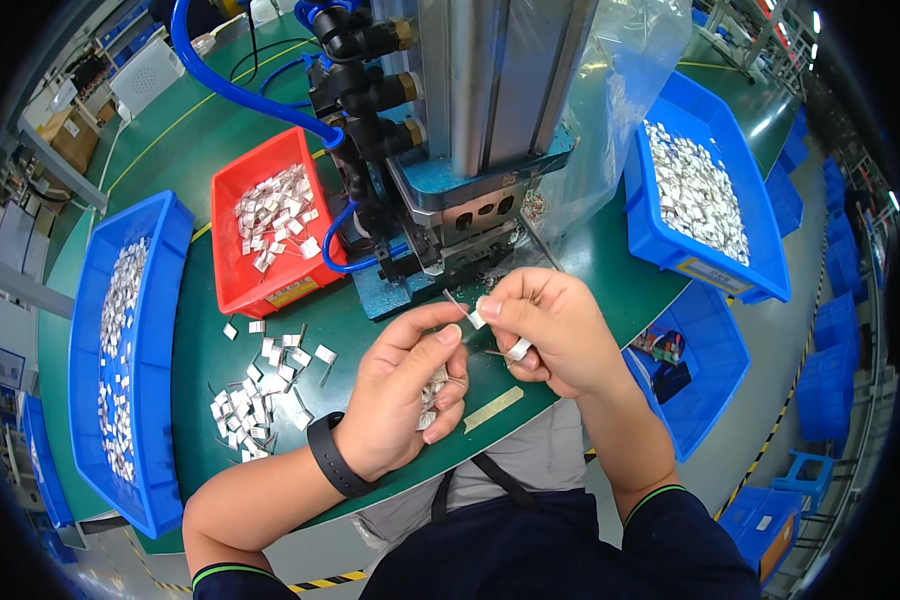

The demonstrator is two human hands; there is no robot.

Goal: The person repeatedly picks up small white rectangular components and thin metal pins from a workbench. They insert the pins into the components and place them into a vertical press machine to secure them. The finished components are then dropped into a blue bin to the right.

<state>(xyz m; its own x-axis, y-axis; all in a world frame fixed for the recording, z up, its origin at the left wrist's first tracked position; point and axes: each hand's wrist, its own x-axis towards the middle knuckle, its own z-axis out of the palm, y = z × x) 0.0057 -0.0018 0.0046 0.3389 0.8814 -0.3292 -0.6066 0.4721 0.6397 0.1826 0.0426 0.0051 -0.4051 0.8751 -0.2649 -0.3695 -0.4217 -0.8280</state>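
Near side of the press (pixel 482 190), right hand (pixel 562 325) pinching white leaded part (pixel 477 319), second part (pixel 519 348) tucked below, left hand (pixel 400 385) curled round a clutch of parts (pixel 433 396); loosening that curl could spill the clutch, careless tugging could bend leads

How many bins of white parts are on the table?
3: red bin left of the press, blue bin at far left, second blue bin to the right. The press may hide others.

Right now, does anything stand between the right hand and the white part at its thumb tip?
Nothing visible: the right hand has its thumb tip on the white part; the left hand is beside it, not between.
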